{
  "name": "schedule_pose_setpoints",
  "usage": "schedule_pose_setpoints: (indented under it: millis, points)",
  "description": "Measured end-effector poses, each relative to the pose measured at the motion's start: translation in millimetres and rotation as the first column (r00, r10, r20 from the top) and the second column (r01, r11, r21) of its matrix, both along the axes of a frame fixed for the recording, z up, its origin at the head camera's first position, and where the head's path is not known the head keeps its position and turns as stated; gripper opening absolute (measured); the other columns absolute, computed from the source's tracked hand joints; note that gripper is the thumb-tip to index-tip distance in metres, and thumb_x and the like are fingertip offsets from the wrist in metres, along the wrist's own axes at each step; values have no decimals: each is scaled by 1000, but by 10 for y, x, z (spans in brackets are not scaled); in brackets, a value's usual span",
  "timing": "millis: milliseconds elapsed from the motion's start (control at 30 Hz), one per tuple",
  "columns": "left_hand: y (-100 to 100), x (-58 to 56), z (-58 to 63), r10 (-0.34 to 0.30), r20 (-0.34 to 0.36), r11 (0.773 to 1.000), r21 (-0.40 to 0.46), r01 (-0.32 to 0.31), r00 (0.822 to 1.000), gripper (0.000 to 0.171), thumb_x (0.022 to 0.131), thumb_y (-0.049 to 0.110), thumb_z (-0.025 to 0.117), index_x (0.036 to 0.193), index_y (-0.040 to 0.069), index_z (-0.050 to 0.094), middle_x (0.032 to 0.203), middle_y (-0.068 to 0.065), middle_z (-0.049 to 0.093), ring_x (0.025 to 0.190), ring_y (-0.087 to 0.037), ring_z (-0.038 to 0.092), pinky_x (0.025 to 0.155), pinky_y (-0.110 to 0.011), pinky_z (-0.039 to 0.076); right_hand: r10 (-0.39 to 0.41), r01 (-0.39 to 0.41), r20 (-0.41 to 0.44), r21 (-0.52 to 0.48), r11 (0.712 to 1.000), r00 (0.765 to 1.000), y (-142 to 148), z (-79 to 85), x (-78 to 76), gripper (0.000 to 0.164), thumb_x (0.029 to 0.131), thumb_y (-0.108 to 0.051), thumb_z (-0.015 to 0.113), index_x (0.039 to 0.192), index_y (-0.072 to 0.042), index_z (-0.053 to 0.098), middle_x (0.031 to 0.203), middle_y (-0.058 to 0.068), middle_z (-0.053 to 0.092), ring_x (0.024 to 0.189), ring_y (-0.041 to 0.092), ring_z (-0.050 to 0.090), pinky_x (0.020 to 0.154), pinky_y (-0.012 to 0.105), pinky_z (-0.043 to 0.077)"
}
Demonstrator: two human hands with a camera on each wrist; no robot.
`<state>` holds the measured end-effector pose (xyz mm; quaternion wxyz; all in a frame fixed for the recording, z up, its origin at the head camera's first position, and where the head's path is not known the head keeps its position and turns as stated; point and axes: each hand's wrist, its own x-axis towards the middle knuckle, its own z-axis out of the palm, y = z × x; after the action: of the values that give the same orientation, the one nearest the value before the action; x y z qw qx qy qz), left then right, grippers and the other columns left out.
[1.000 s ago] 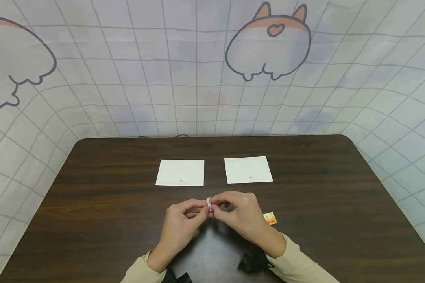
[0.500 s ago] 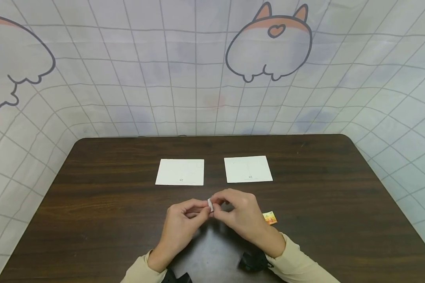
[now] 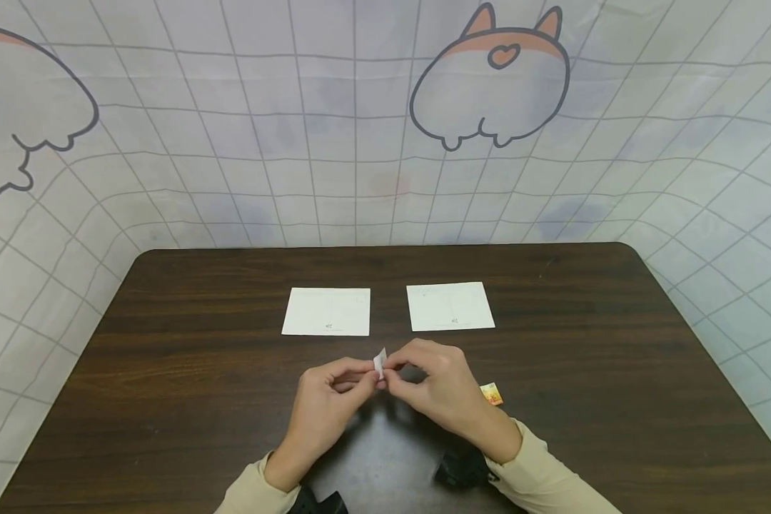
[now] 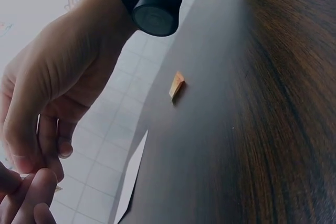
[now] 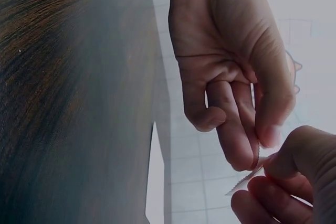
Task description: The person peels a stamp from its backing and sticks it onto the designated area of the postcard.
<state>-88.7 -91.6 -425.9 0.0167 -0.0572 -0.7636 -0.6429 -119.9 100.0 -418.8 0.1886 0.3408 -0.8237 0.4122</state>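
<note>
Between my two hands is a small white stamp (image 3: 380, 363) with a toothed edge, raised over the table. My left hand (image 3: 324, 410) pinches it from the left with thumb and forefinger. From the right, my right hand (image 3: 440, 389) pinches it too, fingertips close to those of the left. In the right wrist view, the stamp (image 5: 242, 182) shows as a thin slip angling out from the meeting fingers. The left wrist view hides most of it behind the fingers. Behind my right wrist lies a small yellow-orange stamp (image 3: 492, 394), partly covered in the head view.
Two white postcards, a left one (image 3: 326, 312) and a right one (image 3: 451, 307), lie side by side beyond my hands on the dark wooden table (image 3: 167, 400). A white gridded cloth (image 3: 263, 143) with cartoon drawings hangs around the table's back and sides.
The white stamp has turned between the fingertips, and its upper end now sticks up further. My right hand has risen slightly. The postcards and the yellow-orange stamp lie where they were.
</note>
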Motion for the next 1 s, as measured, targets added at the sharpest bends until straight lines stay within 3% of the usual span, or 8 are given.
schedule_pose_setpoints:
  millis: [267, 500, 767, 900, 1000]
  points:
    - [14, 5, -7, 3, -15, 1000, -21, -3, 1000, 8, 90, 3, 77, 96, 2, 81, 90, -15, 81, 80, -6, 78, 74, -17, 62, 23, -23, -13, 22, 999, 1000, -6, -10, -17, 14, 81, 0, 73, 83, -14, 70, 82, -3, 72, 74, 7, 64, 64, 29, 56]
    - [-4, -20, -6, -14, 15, 1000, -1, 14, 1000, 9, 91, 2, 75, 98, 0, 80, 90, -17, 81, 79, -4, 77, 74, -18, 62, 3, -2, 132, -7, 1000, 991, 12, -3, -31, 17, 82, 0, 75, 82, -17, 70, 81, -6, 72, 73, 4, 64, 65, 27, 57]
    - [-23, -40, 13, -52, 105, 996, 74, 44, 993, 14, 93, 2, 72, 105, -4, 77, 93, -22, 80, 79, -7, 79, 70, -18, 59, 17, 16, 347, -91, 996, 938, 48, 10, -45, 19, 84, 2, 71, 81, -17, 69, 76, -3, 69, 69, 2, 56, 62, 23, 51]
    - [-39, -44, 29, -42, 142, 995, 100, 28, 989, 14, 93, 2, 72, 105, -5, 76, 92, -24, 79, 79, -12, 80, 68, -17, 57, 9, 52, 444, -124, 991, 896, 68, 41, -45, 18, 83, 1, 70, 81, -16, 69, 75, -2, 67, 67, 3, 56, 61, 23, 51]
    - [-57, -51, 40, -32, 152, 994, 112, 15, 988, 14, 93, 1, 72, 105, -6, 76, 91, -25, 79, 79, -15, 81, 70, -16, 57, -9, 76, 479, -121, 990, 878, 75, 61, -56, 17, 82, -1, 69, 81, -17, 68, 75, -3, 66, 68, 4, 58, 62, 22, 51]
